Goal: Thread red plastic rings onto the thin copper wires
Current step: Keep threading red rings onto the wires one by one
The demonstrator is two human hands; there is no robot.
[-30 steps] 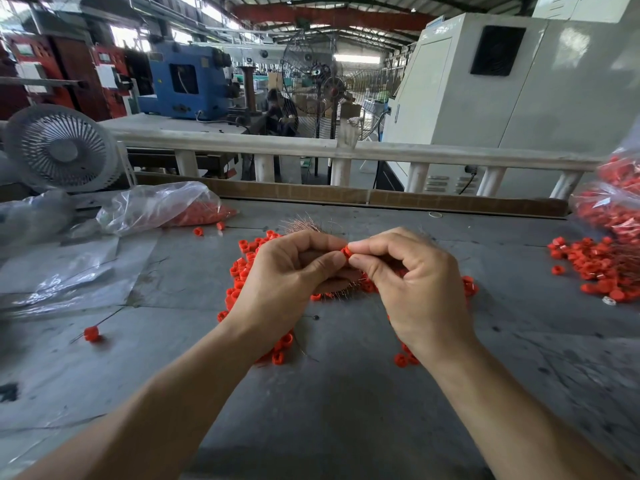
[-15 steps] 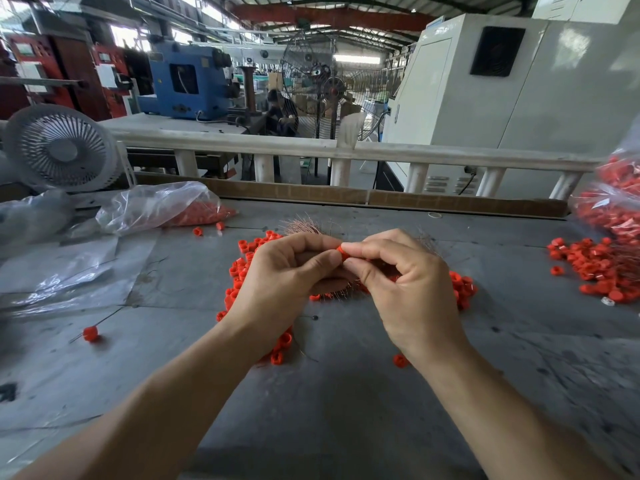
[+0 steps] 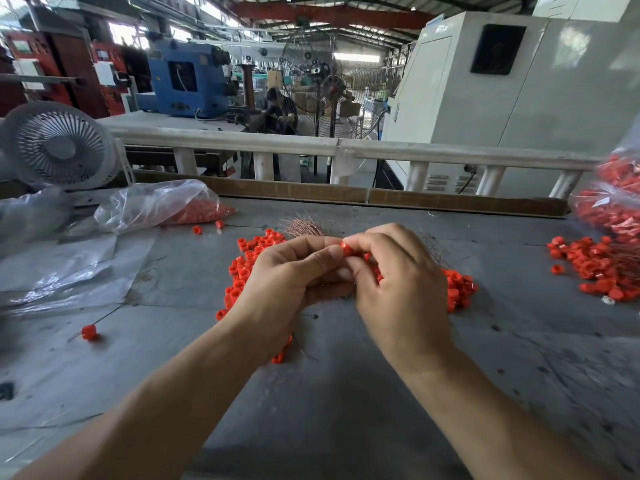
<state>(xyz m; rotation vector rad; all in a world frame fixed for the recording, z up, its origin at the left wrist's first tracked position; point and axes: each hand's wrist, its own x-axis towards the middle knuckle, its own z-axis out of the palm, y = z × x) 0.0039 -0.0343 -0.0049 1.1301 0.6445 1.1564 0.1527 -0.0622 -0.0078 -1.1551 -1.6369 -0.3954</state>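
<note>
Out at your far left the white desk fan (image 3: 59, 147) sits by the clear plastic bag (image 3: 156, 206) of red parts, and nearer you a lone ring already on a wire (image 3: 89, 331) lies on the grey table (image 3: 329, 403). Moving in, the loose pile of red rings (image 3: 249, 258) spreads behind your left hand (image 3: 287, 282), with the bundle of copper wires (image 3: 304, 227) fanning out just beyond your knuckles. Your left hand is curled, thumb and forefinger pressed together at the meeting point; I take it you are pinching a wire end there, though the strand itself is too thin to make out between the fingers. Right against that pinch sits the red ring (image 3: 346, 249), held at the tips of your right hand (image 3: 401, 285), thumb below and forefinger above, the other fingers folded in. So the ring lies directly right of the left fingertips, touching them, and the wire's long axis probably runs left to right through the pinch, which means the bore has to face left for the slide. Both hands are equally close. Further right, more rings (image 3: 457, 289) peek out, and a finished heap (image 3: 595, 268) lies by the table edge.
</note>
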